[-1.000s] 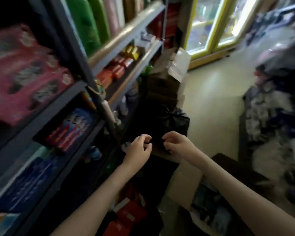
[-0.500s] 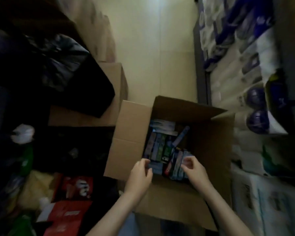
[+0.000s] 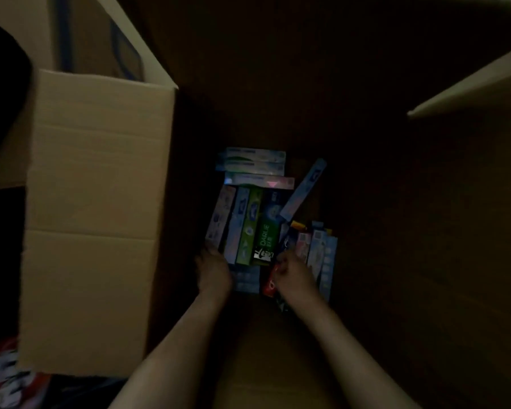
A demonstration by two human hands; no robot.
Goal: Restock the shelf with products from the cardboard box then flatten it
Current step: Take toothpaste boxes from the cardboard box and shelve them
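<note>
I look straight down into the open cardboard box (image 3: 95, 202), whose left flap stands lit while the inside is dark. Several toothpaste cartons (image 3: 248, 222) lie on its bottom: pale ones crosswise at the far end, a green one (image 3: 266, 237) lengthwise in the middle, more standing on edge at the right (image 3: 322, 255). My left hand (image 3: 213, 274) reaches the near end of a pale carton (image 3: 220, 219); the dark hides whether it grips it. My right hand (image 3: 292, 276) has its fingers curled among the dark and red cartons (image 3: 270, 286) beside the green one.
Another cardboard box (image 3: 101, 39) stands behind the left flap. Red packs (image 3: 9, 370) lie on the floor at the lower left. The box's right flap (image 3: 469, 87) juts in at the upper right. The near wall of the box (image 3: 263, 364) runs between my forearms.
My head has dropped from the shelf down over the box. Both hands have gone from in front of the shelf down into the box, onto the cartons.
</note>
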